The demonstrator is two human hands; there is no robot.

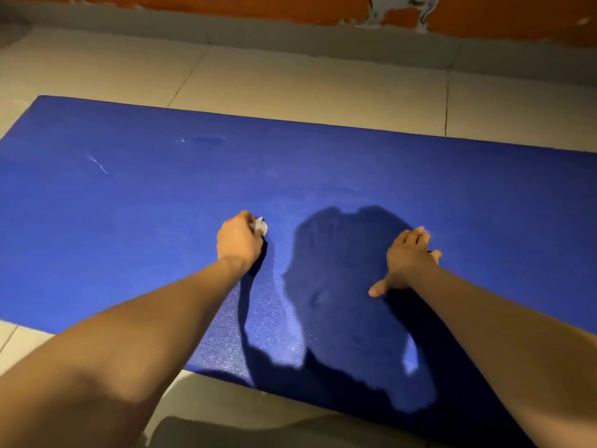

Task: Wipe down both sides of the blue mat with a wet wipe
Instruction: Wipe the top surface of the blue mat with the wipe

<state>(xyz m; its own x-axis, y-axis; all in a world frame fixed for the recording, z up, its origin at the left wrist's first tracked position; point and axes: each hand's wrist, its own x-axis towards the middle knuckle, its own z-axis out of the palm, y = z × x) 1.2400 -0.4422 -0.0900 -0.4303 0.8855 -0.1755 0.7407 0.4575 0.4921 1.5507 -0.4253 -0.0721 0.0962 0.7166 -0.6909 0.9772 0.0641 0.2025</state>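
The blue mat lies flat on the tiled floor and fills most of the view. My left hand rests on the mat near its middle, fingers curled round a small white wet wipe that peeks out past the knuckles. My right hand lies on the mat to the right, thumb spread out toward the left and fingers flat against the surface. A dark shadow of my head and arms falls on the mat between the two hands.
Pale floor tiles surround the mat at the back and front left. An orange wall with a grey skirting runs along the far side. A dark patch and a white scuff mark the mat's left part.
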